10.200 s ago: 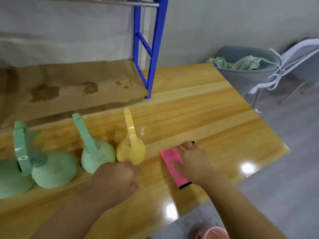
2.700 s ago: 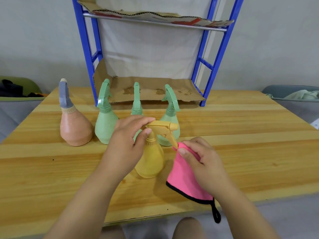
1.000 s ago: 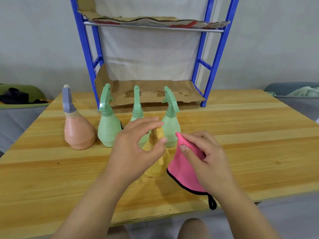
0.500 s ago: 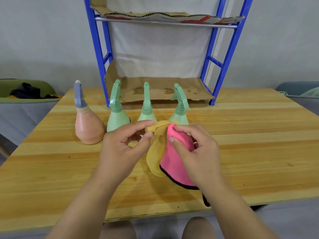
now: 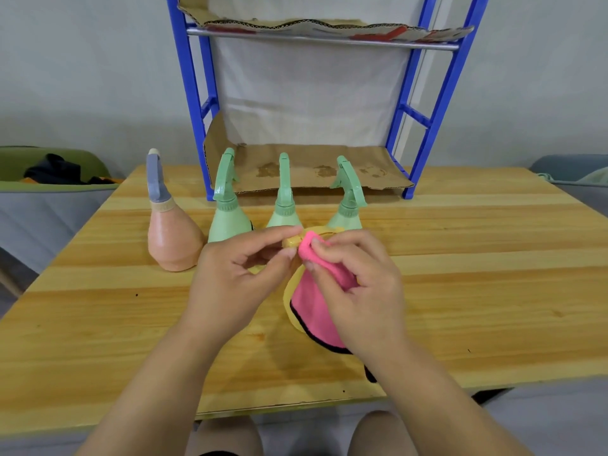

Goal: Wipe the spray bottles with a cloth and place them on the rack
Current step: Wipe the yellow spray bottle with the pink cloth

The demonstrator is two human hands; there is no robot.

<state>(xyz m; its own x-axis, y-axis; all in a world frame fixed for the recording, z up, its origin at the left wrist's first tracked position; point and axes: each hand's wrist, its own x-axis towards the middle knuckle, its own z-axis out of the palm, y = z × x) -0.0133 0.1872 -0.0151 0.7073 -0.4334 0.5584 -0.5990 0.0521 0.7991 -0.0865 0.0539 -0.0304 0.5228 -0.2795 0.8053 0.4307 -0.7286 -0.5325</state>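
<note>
A yellow spray bottle (image 5: 289, 299) is lifted above the wooden table (image 5: 460, 291), largely hidden behind my hands. My left hand (image 5: 237, 278) pinches its yellow spray head. My right hand (image 5: 358, 287) presses a pink cloth (image 5: 316, 301) with black edging against the bottle's top and side. Behind them stand three green spray bottles (image 5: 227, 212), (image 5: 284, 205), (image 5: 348, 205) and a peach bottle with a grey head (image 5: 169, 238). The blue rack (image 5: 194, 93) stands at the table's back, its cardboard-lined bottom shelf (image 5: 312, 169) bare.
The rack's upper shelf (image 5: 329, 31) also carries cardboard. A green bin with dark clothes (image 5: 49, 172) is beyond the table's left side, a grey bin (image 5: 572, 172) at the right. My knees show under the table's near edge.
The bottle has come up off the table into both hands. My right hand brought the pink cloth up over the bottle's head, and my left grip shifted to the spray head.
</note>
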